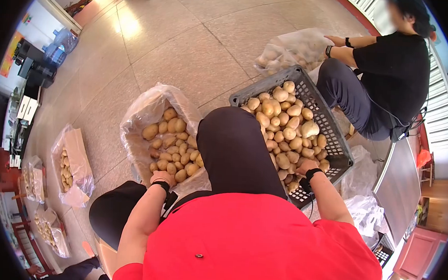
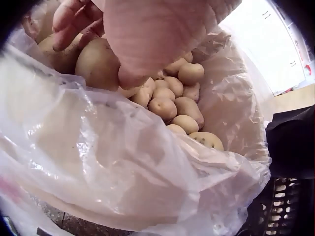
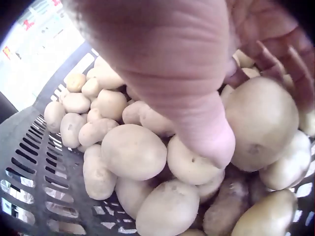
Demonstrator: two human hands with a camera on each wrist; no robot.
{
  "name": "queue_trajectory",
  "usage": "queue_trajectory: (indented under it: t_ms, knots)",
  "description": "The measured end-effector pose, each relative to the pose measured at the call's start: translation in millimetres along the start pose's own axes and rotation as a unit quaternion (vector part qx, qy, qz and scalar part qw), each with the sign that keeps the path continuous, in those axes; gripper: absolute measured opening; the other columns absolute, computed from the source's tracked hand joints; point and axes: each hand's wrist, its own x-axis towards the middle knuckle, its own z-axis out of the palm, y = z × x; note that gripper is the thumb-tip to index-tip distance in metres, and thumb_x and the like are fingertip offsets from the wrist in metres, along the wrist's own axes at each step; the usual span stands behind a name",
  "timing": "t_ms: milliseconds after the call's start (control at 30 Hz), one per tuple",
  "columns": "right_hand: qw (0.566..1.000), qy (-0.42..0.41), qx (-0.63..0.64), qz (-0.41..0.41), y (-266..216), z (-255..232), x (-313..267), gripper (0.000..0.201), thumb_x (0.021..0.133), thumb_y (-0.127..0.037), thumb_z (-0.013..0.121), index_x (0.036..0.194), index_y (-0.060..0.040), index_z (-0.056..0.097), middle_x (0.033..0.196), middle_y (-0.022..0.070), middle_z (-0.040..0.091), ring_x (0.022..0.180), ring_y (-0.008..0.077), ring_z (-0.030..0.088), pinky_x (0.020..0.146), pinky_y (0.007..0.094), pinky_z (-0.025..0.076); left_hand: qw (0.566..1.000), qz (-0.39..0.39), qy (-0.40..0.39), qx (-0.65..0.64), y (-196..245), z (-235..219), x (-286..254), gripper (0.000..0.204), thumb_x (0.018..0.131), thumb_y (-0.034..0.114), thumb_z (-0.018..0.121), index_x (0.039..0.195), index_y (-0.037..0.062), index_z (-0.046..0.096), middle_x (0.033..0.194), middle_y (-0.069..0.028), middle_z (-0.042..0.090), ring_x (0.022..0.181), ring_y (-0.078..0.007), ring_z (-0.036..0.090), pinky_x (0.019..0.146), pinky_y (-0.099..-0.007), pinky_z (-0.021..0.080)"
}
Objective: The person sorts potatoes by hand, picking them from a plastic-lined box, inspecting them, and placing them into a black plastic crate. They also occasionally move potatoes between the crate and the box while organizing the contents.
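Observation:
A cardboard box lined with clear plastic [image 1: 133, 121] holds many potatoes [image 1: 174, 150]. My left hand [image 1: 163, 178] is at its near edge. In the left wrist view, the loosely bent fingers [image 2: 74, 22] hang over a potato [image 2: 97, 64], with the thumb tip beside it. A black plastic crate [image 1: 332, 128] to the right is heaped with potatoes [image 1: 286, 121], and my right hand [image 1: 304, 167] reaches into its near end. In the right wrist view, a large potato [image 3: 263, 123] sits between the right thumb and fingers, the thumb also overlapping a smaller potato [image 3: 192, 160].
Across the crate another person [image 1: 392, 78] sits low, hands at a clear bag of potatoes [image 1: 293, 52]. More plastic-lined boxes, one of them a long box [image 1: 74, 164], stand on the floor at left. Crumpled plastic bags [image 1: 363, 212] lie right of the crate.

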Motion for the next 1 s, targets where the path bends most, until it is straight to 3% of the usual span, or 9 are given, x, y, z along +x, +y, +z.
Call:
queue_trajectory:
  t_ms: [133,200,300,400,433,667,733,833,1000]
  knots:
    - [0.997,-0.056,0.009,0.047,-4,1,-3,0.059,0.065,-0.033,0.075,0.111,-0.0001,0.061,0.113,0.0187,0.060,0.107,0.0321,0.057,0.095,0.0359,0.045,0.998,-0.022,0.027,-0.043,-6,24,25,0.049,0.082,0.040,0.059,0.117,0.0061,0.060,0.132,-0.0206,0.044,0.117,-0.0292,0.052,0.094,-0.0358,0.045]
    - [0.997,0.061,-0.024,0.030,-1,28,9,0.049,0.056,-0.036,0.074,0.092,-0.0025,0.069,0.098,0.0198,0.066,0.099,0.0294,0.062,0.090,0.0355,0.047,1.000,-0.009,0.022,-0.019,3,8,-3,0.053,0.079,0.042,0.063,0.119,0.0071,0.059,0.132,-0.0194,0.044,0.117,-0.0289,0.052,0.094,-0.0360,0.045]
    - [0.994,0.085,0.059,0.039,5,38,12,0.045,0.055,-0.031,0.074,0.087,-0.0006,0.070,0.094,0.0219,0.066,0.095,0.0311,0.063,0.087,0.0369,0.049,0.997,-0.006,0.049,-0.054,4,5,-13,0.055,0.077,0.043,0.066,0.119,0.0084,0.058,0.132,-0.0190,0.043,0.115,-0.0295,0.052,0.094,-0.0363,0.045]
    - [0.989,0.094,0.108,0.046,0,28,4,0.035,0.056,-0.026,0.071,0.082,-0.0020,0.069,0.090,0.0214,0.066,0.090,0.0310,0.065,0.078,0.0360,0.052,0.993,0.042,0.086,-0.072,7,-15,-43,0.049,0.076,0.035,0.065,0.117,0.0084,0.058,0.119,-0.0183,0.056,0.113,-0.0330,0.053,0.093,-0.0374,0.046]
    - [0.988,0.093,0.118,0.027,1,29,6,0.034,0.056,-0.026,0.071,0.082,-0.0031,0.070,0.090,0.0211,0.066,0.089,0.0306,0.065,0.078,0.0362,0.052,0.991,0.087,0.098,-0.038,-3,5,-16,0.047,0.077,0.034,0.064,0.115,0.0075,0.059,0.118,-0.0182,0.058,0.113,-0.0335,0.053,0.093,-0.0381,0.046]
    - [0.996,0.037,0.077,-0.029,-14,-7,-13,0.036,0.060,-0.026,0.070,0.088,-0.0047,0.068,0.093,0.0218,0.065,0.093,0.0336,0.063,0.081,0.0396,0.050,0.987,0.025,0.052,-0.150,-7,-11,-18,0.033,0.078,0.023,0.060,0.106,0.0061,0.066,0.111,-0.0182,0.063,0.105,-0.0288,0.060,0.087,-0.0365,0.049]
    - [0.992,0.065,0.038,-0.101,-6,4,4,0.035,0.060,-0.026,0.070,0.088,-0.0056,0.069,0.093,0.0208,0.066,0.092,0.0337,0.063,0.080,0.0388,0.051,0.991,0.033,0.063,-0.110,-13,-6,7,0.029,0.078,0.019,0.057,0.102,0.0064,0.067,0.109,-0.0181,0.063,0.103,-0.0293,0.061,0.084,-0.0370,0.050]
    - [0.987,0.073,0.139,0.025,-20,-26,-26,0.045,0.060,-0.028,0.069,0.088,0.0074,0.063,0.090,0.0285,0.064,0.094,0.0368,0.062,0.082,0.0401,0.050,0.991,0.046,0.034,-0.123,-37,-15,36,0.026,0.079,0.021,0.056,0.099,0.0082,0.069,0.105,-0.0166,0.065,0.098,-0.0299,0.063,0.080,-0.0381,0.051]
    - [0.983,0.088,0.157,0.027,-17,-31,-20,0.056,0.060,-0.029,0.068,0.100,0.0100,0.057,0.098,0.0318,0.061,0.096,0.0399,0.061,0.083,0.0403,0.049,0.978,0.009,0.154,-0.140,-70,11,83,0.020,0.080,0.015,0.061,0.096,0.0060,0.069,0.099,-0.0146,0.067,0.092,-0.0315,0.065,0.077,-0.0383,0.052]
